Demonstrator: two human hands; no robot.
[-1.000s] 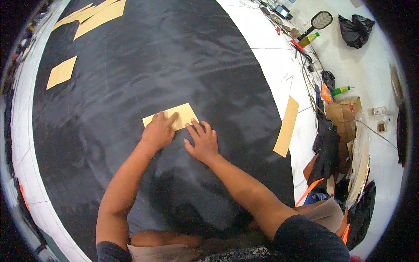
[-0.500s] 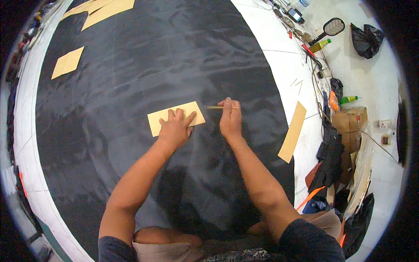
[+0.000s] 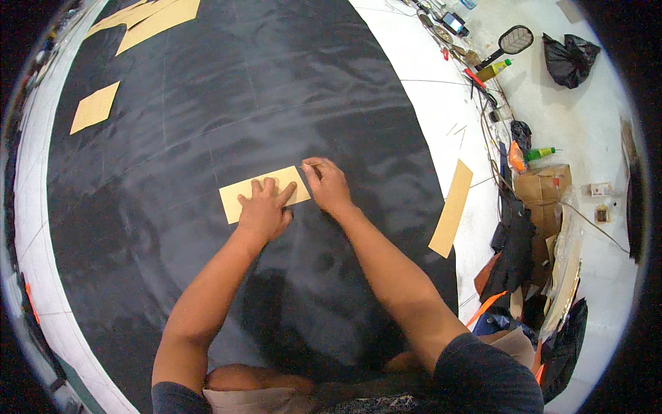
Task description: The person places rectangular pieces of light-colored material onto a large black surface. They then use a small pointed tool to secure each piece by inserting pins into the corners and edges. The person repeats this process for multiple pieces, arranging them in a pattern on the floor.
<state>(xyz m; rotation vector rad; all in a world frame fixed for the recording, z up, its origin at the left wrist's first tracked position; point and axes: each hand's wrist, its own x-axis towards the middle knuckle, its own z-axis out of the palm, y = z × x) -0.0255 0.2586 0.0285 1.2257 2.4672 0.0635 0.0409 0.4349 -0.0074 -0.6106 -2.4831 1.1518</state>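
A rectangular tan card piece [image 3: 233, 196] lies on a wide sheet of shiny black material [image 3: 289, 276]. My left hand [image 3: 263, 209] presses down on it with the fingers spread. Just past the card's right end, my right hand [image 3: 327, 186] is closed in a pinch on a thin, tan, pencil-like stick [image 3: 310, 165]. Its tip is at the card's upper right corner, and my fingers cover most of the rest. I cannot tell whether the tip touches the black sheet.
Another tan card piece [image 3: 95, 107] lies at the left, with several larger ones [image 3: 158, 26] at the far left. A long tan strip [image 3: 451, 209] overlaps the sheet's right edge. Beyond are cables, bottles, a racket-shaped swatter [image 3: 515, 40], a brown paper bag [image 3: 543, 196] and black plastic bags [image 3: 569, 61].
My right hand has moved left with the stick, from a small gap away to the card's right end. My left hand stays spread on the card. The whole view has shifted slightly.
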